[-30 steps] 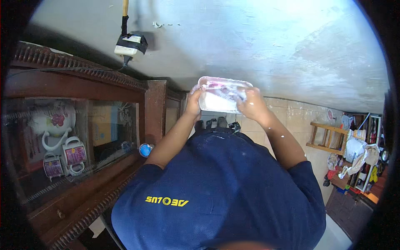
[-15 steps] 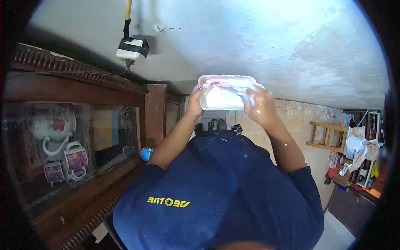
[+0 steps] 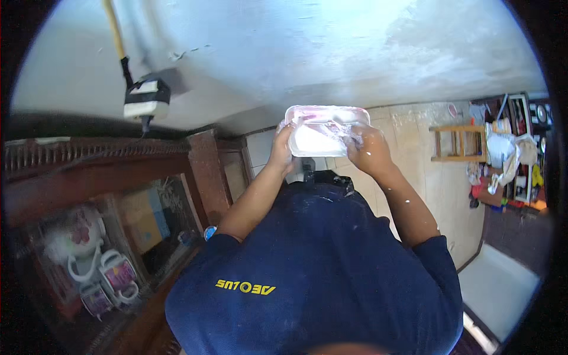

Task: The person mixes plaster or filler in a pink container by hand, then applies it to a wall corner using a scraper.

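In front of my chest is a pale rectangular plastic tub [image 3: 327,110] with a pinkish tint along its far inner wall. A bright white paste [image 3: 316,139] lies inside it. My left hand [image 3: 283,147] grips the tub's left end, fingers closed round the wall. At the right end, my right hand [image 3: 371,149] is closed, its fingers over the tub and smeared white. A white-coated thing slants from those fingers into the tub; its kind is hidden by the paste. White spots dot my right hand and forearm.
A patchy painted wall [image 3: 331,53] rises ahead. At left stands a dark wooden cabinet [image 3: 204,165] with mugs [image 3: 118,272] behind glass; a taped socket box [image 3: 147,99] hangs by the wall. A wooden stool [image 3: 458,144] and cluttered shelf [image 3: 520,148] are at right, beyond the tiled floor [image 3: 408,154].
My view has turned, so the wall, cabinet and socket box appear shifted and tilted. Both hands stay on or over the tub; the fingers of my right hand have moved slightly.
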### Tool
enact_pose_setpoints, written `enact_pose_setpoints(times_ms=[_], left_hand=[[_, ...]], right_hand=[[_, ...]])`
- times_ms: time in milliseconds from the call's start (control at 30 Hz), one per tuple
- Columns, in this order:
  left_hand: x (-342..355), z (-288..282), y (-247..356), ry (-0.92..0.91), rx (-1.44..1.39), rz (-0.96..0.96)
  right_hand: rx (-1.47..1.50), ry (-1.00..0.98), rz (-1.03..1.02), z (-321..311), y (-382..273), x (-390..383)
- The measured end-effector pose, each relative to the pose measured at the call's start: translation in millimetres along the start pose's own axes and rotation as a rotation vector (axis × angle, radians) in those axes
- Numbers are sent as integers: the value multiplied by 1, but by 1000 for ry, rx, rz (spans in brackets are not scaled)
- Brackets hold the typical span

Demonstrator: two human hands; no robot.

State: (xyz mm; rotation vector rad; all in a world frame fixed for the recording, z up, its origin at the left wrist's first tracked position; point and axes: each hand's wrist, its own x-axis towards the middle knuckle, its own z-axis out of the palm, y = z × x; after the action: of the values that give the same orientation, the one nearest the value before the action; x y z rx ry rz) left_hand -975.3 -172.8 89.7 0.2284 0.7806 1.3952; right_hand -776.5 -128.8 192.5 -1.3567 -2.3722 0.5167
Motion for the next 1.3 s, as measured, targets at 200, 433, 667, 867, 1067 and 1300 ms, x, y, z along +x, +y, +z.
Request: enact_pose_setpoints(times_ms=[200,433,667,867,1067,1300], left_hand=[[18,30,-19,-98,6,-132],[69,114,-92,-114,262,-140],[141,247,-182,-147,276,-322],[194,340,-242,-350,276,-386],[236,447,-314,-528,296,-489],[294,545,-419,-681,307,-632]], right_hand=[[-43,318,-2,-22,23,-21],[40,199,66,-74,116,-44],[56,459,159,-171,252,-80],[-74,539,226,-238,325,-100],[-172,740,219,-301,407,-125],[-270,525,560,-335,502,-158]])
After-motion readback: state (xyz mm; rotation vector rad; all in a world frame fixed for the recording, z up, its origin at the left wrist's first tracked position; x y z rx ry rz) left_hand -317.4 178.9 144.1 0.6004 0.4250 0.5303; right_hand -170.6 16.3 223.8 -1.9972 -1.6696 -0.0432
